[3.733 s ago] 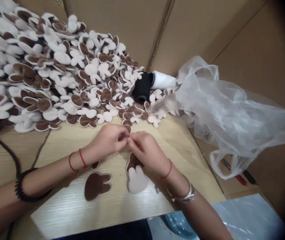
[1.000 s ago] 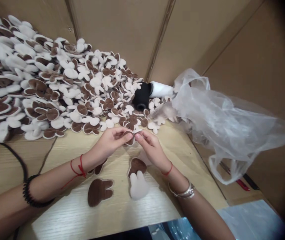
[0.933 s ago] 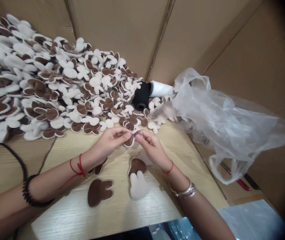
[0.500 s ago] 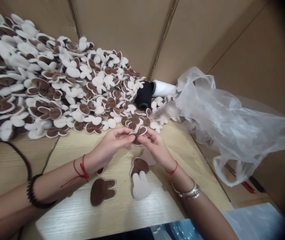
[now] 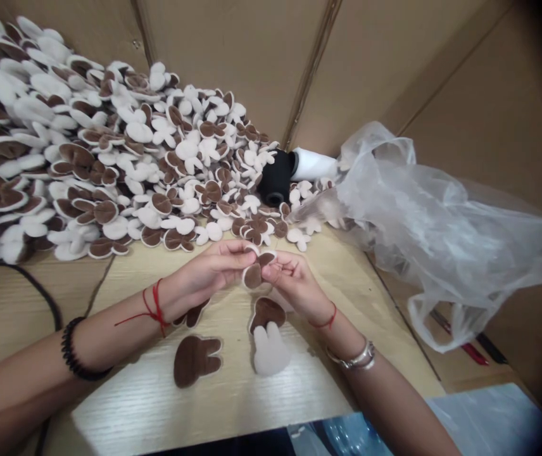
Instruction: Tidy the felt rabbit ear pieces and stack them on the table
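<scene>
Left hand (image 5: 213, 267): pinched brown-and-white piece (image 5: 252, 277) at left.
Right hand (image 5: 296, 282): gripped its right side.
Piece: seemed light, soft, graspable by edges.

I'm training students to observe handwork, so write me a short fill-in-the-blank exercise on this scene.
The left hand and right hand hold a white-edged piece whose near face is ____.
The white spool lies beside a ____ spool.
The silver bracelet is on the ____ arm.

Missing words: brown; black; right.
</scene>
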Demonstrator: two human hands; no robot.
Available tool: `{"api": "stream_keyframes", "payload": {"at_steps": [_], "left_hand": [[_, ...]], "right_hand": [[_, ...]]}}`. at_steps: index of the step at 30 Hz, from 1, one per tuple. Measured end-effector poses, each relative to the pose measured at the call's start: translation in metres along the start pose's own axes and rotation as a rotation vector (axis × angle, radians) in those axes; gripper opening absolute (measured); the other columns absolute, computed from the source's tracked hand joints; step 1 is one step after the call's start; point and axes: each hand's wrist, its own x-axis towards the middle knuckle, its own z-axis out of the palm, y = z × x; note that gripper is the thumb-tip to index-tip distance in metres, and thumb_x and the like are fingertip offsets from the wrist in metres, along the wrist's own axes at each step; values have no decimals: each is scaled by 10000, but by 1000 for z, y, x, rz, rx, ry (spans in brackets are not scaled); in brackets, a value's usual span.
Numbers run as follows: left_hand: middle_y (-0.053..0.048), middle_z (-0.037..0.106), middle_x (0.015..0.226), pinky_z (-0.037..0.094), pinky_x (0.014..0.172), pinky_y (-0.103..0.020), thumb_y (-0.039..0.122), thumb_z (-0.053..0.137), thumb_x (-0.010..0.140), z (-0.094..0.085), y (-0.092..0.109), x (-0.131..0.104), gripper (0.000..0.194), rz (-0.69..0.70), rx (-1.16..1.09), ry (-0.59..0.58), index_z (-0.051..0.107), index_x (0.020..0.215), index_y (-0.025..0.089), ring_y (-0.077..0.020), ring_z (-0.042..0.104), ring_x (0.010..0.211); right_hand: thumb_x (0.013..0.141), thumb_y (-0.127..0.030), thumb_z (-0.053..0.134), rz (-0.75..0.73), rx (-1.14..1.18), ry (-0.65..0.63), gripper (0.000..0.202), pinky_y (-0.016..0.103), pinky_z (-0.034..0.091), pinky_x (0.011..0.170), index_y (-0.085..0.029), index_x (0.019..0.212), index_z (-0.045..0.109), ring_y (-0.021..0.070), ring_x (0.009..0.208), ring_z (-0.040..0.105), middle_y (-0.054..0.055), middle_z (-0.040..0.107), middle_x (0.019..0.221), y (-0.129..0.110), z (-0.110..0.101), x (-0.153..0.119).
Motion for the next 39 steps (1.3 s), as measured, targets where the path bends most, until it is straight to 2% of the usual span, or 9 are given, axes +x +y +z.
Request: {"api": "stream_keyframes", "payload": {"at_steps": [3, 7, 12, 15, 21, 27, 31, 34, 39], "left_hand": [[4, 621, 731, 458, 653, -209, 309, 728, 707, -4, 2, 3, 184, -19, -18, -9, 659, 783, 157, -90, 564, 659], [-13, 621, 684, 478, 609, -230, 391, 667, 760, -4, 13, 5, 255, 60, 285, 59, 669, 737, 137, -106, 560, 621], [-5, 598, 650, 515, 612, -251, 354, 712, 708, 1, 14, 2, 234, 124, 451, 87, 638, 684, 133, -126, 576, 633], [-4, 597, 656, 500, 615, -236, 327, 699, 731, 3, 7, 1, 209, 120, 432, 73, 642, 694, 129, -113, 566, 628], [-43, 661, 793, 509, 679, -254, 354, 670, 772, 1, -2, 2, 220, 19, 91, -121, 658, 823, 140, -131, 615, 725], [-17, 618, 675, 468, 560, -221, 374, 677, 752, 3, 13, 2, 246, 149, 421, 107, 651, 745, 130, -113, 561, 600], [-8, 602, 645, 418, 556, -214, 332, 659, 763, 8, 12, -2, 211, 204, 487, 171, 655, 714, 126, -106, 533, 596], [-2, 606, 691, 425, 604, -211, 293, 660, 757, 10, 7, -3, 160, 159, 297, 180, 654, 717, 138, -101, 538, 647], [-6, 618, 719, 465, 677, -239, 259, 699, 712, 5, 1, 3, 121, -177, -159, 66, 644, 730, 153, -110, 565, 689]], "right_hand": [[711, -443, 723, -13, 50, 38, 282, 251, 419, 592, -175, 710, 636, 104, 609, 505, -7, 590, 667, 2, -2, 1], [675, -429, 751, -11, -78, 172, 281, 237, 390, 540, -176, 651, 631, 97, 564, 471, -16, 579, 609, -1, -3, 4], [708, -477, 702, -14, -100, 199, 326, 244, 395, 556, -169, 643, 616, 104, 583, 475, -12, 564, 615, -6, 1, 4], [734, -428, 691, -18, -46, 242, 316, 231, 364, 538, -166, 603, 572, 86, 549, 416, -34, 493, 572, -5, 4, 3], [757, -426, 643, -32, 150, 201, 322, 226, 332, 507, -179, 604, 506, 82, 526, 357, -42, 432, 572, -2, 5, 2], [778, -436, 649, -99, -233, 183, 354, 237, 321, 523, -171, 577, 528, 88, 543, 363, -43, 421, 553, -9, -3, 2], [776, -424, 660, -53, -227, 129, 317, 236, 339, 517, -165, 613, 577, 85, 532, 391, -39, 469, 556, -10, 1, 0], [766, -378, 683, -30, -128, 118, 240, 242, 375, 553, -165, 670, 626, 89, 559, 446, -29, 533, 598, -8, 1, 0], [711, -346, 735, -9, -24, 61, 199, 233, 383, 556, -173, 673, 644, 83, 566, 467, -29, 571, 620, -5, -8, 3]]}}
